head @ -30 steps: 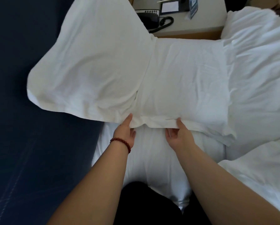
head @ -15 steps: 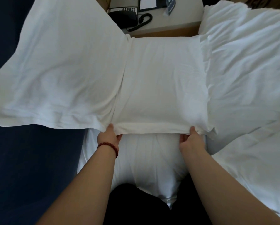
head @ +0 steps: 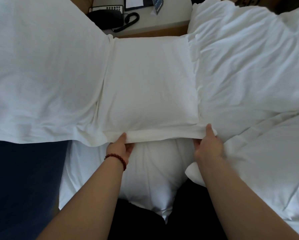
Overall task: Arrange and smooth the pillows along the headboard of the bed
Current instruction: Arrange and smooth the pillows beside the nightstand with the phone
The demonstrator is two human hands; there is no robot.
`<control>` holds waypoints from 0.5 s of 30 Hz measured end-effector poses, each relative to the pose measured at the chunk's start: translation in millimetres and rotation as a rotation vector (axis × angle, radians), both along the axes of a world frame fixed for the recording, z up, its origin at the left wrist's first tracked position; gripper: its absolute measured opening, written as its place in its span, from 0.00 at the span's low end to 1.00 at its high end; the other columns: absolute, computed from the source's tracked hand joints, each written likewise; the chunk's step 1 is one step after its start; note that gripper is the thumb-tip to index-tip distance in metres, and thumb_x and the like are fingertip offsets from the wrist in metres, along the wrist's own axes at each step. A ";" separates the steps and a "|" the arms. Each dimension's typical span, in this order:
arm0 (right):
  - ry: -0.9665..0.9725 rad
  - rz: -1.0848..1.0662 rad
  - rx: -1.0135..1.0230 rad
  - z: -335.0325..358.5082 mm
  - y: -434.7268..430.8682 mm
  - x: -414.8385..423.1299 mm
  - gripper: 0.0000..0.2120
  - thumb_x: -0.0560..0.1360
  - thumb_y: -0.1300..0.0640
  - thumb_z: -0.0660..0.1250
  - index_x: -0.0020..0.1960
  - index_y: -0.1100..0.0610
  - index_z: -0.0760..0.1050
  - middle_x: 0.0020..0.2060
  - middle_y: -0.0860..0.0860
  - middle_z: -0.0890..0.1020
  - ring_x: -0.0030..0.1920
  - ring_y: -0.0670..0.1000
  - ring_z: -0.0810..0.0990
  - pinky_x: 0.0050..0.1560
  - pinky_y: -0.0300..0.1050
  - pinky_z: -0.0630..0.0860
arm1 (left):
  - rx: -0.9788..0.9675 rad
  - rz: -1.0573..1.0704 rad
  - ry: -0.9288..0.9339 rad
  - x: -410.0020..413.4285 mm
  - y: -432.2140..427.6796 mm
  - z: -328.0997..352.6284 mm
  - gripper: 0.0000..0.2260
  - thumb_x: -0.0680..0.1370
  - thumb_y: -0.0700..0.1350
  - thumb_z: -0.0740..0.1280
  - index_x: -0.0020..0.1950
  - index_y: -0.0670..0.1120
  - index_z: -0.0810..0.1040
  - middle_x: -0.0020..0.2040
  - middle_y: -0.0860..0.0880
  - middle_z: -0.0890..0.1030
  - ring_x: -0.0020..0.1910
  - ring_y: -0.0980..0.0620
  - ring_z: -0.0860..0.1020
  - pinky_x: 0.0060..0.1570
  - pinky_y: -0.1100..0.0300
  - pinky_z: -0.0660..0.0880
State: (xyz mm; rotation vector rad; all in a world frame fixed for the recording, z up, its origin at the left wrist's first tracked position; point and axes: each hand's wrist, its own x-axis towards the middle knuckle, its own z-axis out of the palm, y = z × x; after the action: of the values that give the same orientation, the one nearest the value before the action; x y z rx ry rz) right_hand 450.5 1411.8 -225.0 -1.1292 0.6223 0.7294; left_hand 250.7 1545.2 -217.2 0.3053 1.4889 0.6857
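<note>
A white pillow [head: 148,87] lies across the middle of the view, its near hem stretched between both hands. My left hand [head: 120,148], with a red bead bracelet on the wrist, pinches the hem at its left end, thumb on top. My right hand [head: 208,148] grips the hem at its right end. A second white pillow [head: 41,70] leans at the left, overlapping the first. Another white pillow [head: 152,172] lies under my forearms, close to my body.
A crumpled white duvet [head: 252,80] fills the right side. Behind the pillows stands a nightstand [head: 169,18] with a black telephone [head: 109,16] and cards. A dark blue surface [head: 24,184] runs along the left.
My hands have spread apart along the hem, pulling it taut and straight. The left pillow has spread wider and dropped lower in the view.
</note>
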 end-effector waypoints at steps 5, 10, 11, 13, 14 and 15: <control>-0.056 0.072 -0.139 -2.6 0.4 8.5 0.12 0.72 0.55 0.75 0.54 0.53 0.79 0.48 0.52 0.85 0.50 0.53 0.85 0.55 0.52 0.81 | -0.233 -0.345 -0.061 15.5 -30.1 6.5 0.16 0.79 0.49 0.68 0.60 0.40 0.76 0.53 0.44 0.81 0.51 0.49 0.79 0.53 0.54 0.74; 0.044 0.013 0.043 5.1 -8.0 19.0 0.05 0.75 0.62 0.69 0.50 0.57 0.80 0.48 0.55 0.85 0.48 0.56 0.85 0.51 0.51 0.82 | 0.008 -0.661 -0.011 80.7 -45.3 37.3 0.10 0.82 0.48 0.65 0.49 0.41 0.80 0.43 0.46 0.85 0.44 0.49 0.83 0.42 0.59 0.80; 0.119 0.005 0.125 5.8 -9.5 25.0 0.08 0.76 0.61 0.68 0.54 0.59 0.79 0.51 0.57 0.85 0.50 0.57 0.85 0.53 0.53 0.81 | 0.188 -0.704 0.021 95.1 -42.8 45.2 0.10 0.82 0.46 0.64 0.46 0.42 0.81 0.40 0.46 0.85 0.42 0.49 0.84 0.41 0.60 0.80; 0.211 0.067 0.203 4.7 -11.8 38.2 0.18 0.76 0.52 0.68 0.61 0.60 0.77 0.55 0.59 0.84 0.54 0.59 0.84 0.57 0.56 0.80 | 0.726 -0.825 0.205 119.4 -29.0 58.4 0.09 0.81 0.44 0.65 0.44 0.43 0.82 0.39 0.48 0.86 0.41 0.54 0.83 0.44 0.62 0.80; 0.217 0.129 0.195 1.8 -12.0 46.3 0.22 0.76 0.46 0.67 0.63 0.61 0.77 0.56 0.59 0.84 0.55 0.59 0.83 0.59 0.57 0.79 | 1.060 -0.881 0.365 129.5 -16.9 61.7 0.09 0.80 0.44 0.64 0.46 0.43 0.83 0.42 0.48 0.86 0.42 0.55 0.82 0.47 0.64 0.78; 0.202 0.205 0.171 0.5 -10.6 54.0 0.26 0.74 0.42 0.68 0.62 0.61 0.77 0.56 0.58 0.84 0.56 0.60 0.83 0.60 0.58 0.78 | 1.368 -0.943 0.545 140.0 -1.2 62.4 0.10 0.80 0.45 0.63 0.49 0.43 0.84 0.47 0.47 0.86 0.46 0.55 0.81 0.52 0.65 0.75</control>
State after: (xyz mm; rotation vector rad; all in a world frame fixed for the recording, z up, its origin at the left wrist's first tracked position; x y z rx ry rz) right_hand 504.5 1401.2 -224.5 -0.9762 0.6062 1.0625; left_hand 390.7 1544.0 -154.9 2.2014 0.9098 0.7411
